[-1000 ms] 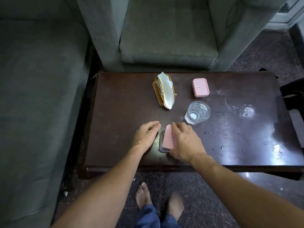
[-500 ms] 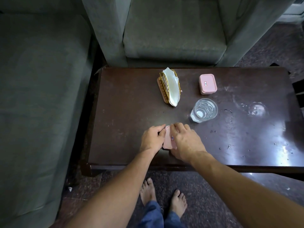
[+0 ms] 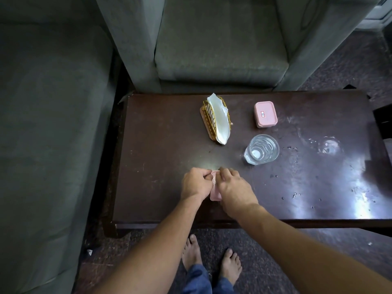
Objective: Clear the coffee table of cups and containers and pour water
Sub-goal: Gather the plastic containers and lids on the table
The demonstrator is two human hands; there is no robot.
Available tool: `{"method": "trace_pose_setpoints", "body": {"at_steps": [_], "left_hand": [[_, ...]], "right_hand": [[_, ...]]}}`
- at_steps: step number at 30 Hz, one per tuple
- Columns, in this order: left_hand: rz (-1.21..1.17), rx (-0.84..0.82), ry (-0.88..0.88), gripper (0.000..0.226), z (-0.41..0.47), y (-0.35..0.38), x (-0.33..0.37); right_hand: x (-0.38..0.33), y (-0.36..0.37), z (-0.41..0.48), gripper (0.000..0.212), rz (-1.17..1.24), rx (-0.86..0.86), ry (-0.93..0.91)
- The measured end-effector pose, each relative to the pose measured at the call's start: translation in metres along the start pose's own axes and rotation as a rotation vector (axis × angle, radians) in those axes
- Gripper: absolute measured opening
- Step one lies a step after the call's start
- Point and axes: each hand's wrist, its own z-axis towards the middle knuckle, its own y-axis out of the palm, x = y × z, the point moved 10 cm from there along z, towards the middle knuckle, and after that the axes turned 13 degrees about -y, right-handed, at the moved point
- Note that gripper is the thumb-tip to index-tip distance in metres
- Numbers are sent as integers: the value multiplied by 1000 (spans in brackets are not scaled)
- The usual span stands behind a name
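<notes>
Spanning the view, a dark wooden coffee table (image 3: pixel 161 149) carries a napkin holder (image 3: pixel 215 119), glass tumbler (image 3: pixel 262 152) and far pink-lidded container (image 3: pixel 265 114); near its front edge, left hand (image 3: pixel 196 183) and right hand (image 3: pixel 234 190) clasp another pink container (image 3: pixel 215 195) between them.

Bench (image 3: pixel 169 149): dark brown, glossy. Two containers (image 3: pixel 265 114) (image 3: pixel 215 195): pink; glass (image 3: pixel 262 152): clear. Napkin holder (image 3: pixel 209 119): gold wire, white napkin (image 3: pixel 220 122); sofa (image 3: pixel 220 39): grey-green

Grey-green sofa (image 3: pixel 53 124) and armchair (image 3: pixel 220 39) flank a dark speckled floor (image 3: pixel 339 68).
</notes>
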Motion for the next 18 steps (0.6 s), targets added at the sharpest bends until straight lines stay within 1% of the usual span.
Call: {"method": "trace_pose_setpoints", "body": {"at_steps": [4,7,9,13,15,18], "left_hand": [[-9,-35,-82,17,10,2,-4],[-10,-58,-127,18,18,4,-8],[3,-62,-126,17,20,4,-8],[33,-46,-123,16,18,2,-2],[106,-42,-104,16,15,3,5],[190,-64,-116,25,9,10,6]], "right_hand": [[3,5,2,89,41,-14,0],[7,10,5,95,51,-65,-16],[8,13,8,99,35,-105,-35],[8,12,9,96,20,-104,-45],[8,10,8,93,38,-84,-50],[8,8,4,90,95,-46,-52]]}}
